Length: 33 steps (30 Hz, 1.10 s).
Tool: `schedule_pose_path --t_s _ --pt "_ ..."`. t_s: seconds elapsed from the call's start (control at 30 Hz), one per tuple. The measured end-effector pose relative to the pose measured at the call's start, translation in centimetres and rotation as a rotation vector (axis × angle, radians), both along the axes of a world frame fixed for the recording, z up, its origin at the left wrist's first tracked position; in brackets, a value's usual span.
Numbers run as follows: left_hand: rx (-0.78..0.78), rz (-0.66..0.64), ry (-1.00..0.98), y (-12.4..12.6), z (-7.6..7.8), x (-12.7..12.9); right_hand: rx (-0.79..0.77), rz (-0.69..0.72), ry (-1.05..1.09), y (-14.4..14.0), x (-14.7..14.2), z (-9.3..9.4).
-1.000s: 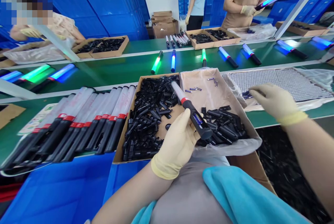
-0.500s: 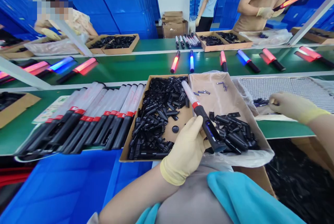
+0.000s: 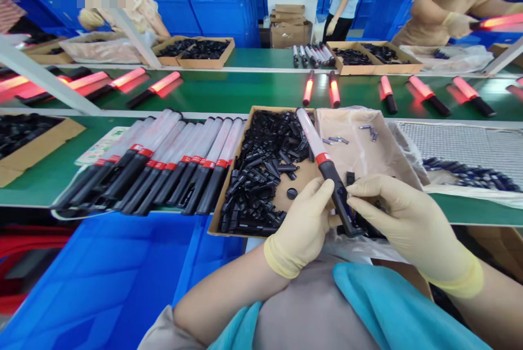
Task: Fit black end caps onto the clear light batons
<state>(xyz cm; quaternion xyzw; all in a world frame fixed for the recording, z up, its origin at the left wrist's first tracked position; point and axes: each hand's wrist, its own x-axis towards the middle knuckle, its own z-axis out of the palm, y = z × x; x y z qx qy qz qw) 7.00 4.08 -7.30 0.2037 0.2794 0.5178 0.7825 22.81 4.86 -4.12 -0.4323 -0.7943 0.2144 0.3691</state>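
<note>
Writing: none legible; the printed sheet under the row of unlit batons carries marks too small to read.
Baton: one unlit wand with a translucent tube, a red band and a black handle, tilted so the tube points away over the cardboard tray and the handle end comes toward the person.
Left hand: gloved, curled around the lower handle from the left side, gripping the baton.
Right hand: gloved, fingertips pressed against the handle's right side just above its end; whether it pinches a small part there cannot be told.
Tray contents: loose black caps fill the left compartment; a few small metal pieces lie on the plastic liner in the right compartment.
Conveyor: green belt beyond the tray, carrying batons glowing red.
Co-workers: gloved people stand across the belt; one hand holds a lit baton.
</note>
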Motion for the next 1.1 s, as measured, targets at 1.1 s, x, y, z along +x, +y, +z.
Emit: schedule_pose_path --t_s 1.1 --pt "-0.246 0.341 -0.057 -1.1 -0.9 -11.4 -0.223 0.188 -0.961 11.2 -9.1 -6.4"
